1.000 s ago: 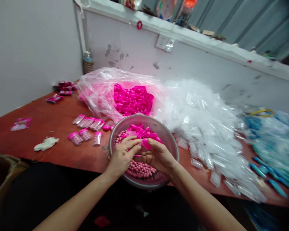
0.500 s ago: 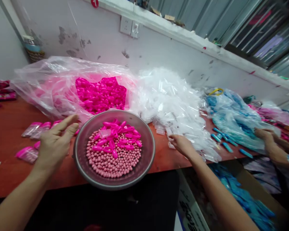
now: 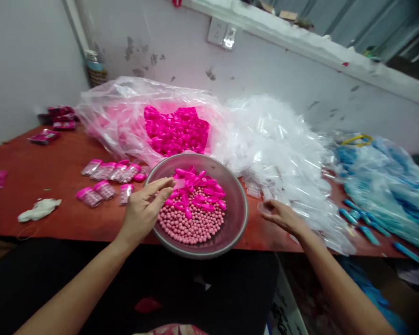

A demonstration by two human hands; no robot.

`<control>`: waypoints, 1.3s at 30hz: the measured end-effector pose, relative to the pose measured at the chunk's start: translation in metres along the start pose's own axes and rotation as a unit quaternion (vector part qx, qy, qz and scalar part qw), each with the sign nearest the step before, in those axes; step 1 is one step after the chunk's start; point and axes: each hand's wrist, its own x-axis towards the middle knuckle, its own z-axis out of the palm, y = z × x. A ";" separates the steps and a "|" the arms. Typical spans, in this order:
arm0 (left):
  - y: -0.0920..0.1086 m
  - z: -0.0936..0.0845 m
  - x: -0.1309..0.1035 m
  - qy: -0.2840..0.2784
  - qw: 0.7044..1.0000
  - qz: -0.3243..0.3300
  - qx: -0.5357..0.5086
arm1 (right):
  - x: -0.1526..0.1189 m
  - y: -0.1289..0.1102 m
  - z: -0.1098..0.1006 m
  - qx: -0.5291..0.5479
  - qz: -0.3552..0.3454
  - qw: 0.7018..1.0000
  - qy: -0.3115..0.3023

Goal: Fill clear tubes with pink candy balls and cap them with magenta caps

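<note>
My left hand (image 3: 148, 204) reaches over the left rim of a metal bowl (image 3: 242, 218). Its thumb and fingertips close at the end of a small clear plastic container (image 3: 178, 184) above the pink pieces. Inside the bowl lie pink beads (image 3: 192, 228) and glossy bright pink caps (image 3: 212, 186). To the right of the bowl, my right hand (image 3: 282, 216) pinches another clear plastic container (image 3: 263, 209), partly hidden by the fingers. Just behind it spreads a large heap of clear containers (image 3: 282, 153).
An open plastic bag (image 3: 108, 107) of pink caps lies behind the bowl. Several filled pink-capped containers (image 3: 106, 171) sit left on the red table (image 3: 70, 186). A white crumpled piece (image 3: 40, 209) is near the front edge. Blue pieces (image 3: 368, 235) and a bag (image 3: 384, 186) lie right.
My left hand has moved right, from beside the bowl to over it, at the clear container. My right hand has drawn back from the heap with a clear container. The view has turned left.
</note>
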 end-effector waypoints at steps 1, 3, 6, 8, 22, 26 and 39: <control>-0.001 0.000 -0.001 -0.001 1.000 0.005 -0.006 | -0.001 -0.020 -0.009 0.040 -0.025 0.998 0.037; -0.002 0.001 -0.001 -0.002 1.000 0.016 -0.016 | -0.003 -0.068 -0.028 0.109 -0.108 0.983 0.097; -0.003 0.001 -0.002 -0.001 0.999 0.026 -0.028 | -0.001 -0.142 -0.041 0.023 -0.294 0.955 0.016; -0.004 0.002 -0.003 0.001 0.999 0.034 -0.030 | 0.004 -0.179 -0.031 -0.114 -0.361 0.924 -0.054; -0.004 0.002 -0.004 0.019 0.998 0.053 -0.040 | 0.026 -0.254 0.029 0.096 -0.396 0.900 -0.157; -0.004 -0.001 -0.001 -0.006 0.998 0.019 -0.064 | 0.021 -0.237 0.006 0.363 -0.268 0.869 -0.204; 0.008 0.028 0.002 -0.226 0.933 -0.166 -0.226 | 0.004 -0.202 -0.008 0.631 -0.149 0.741 -0.175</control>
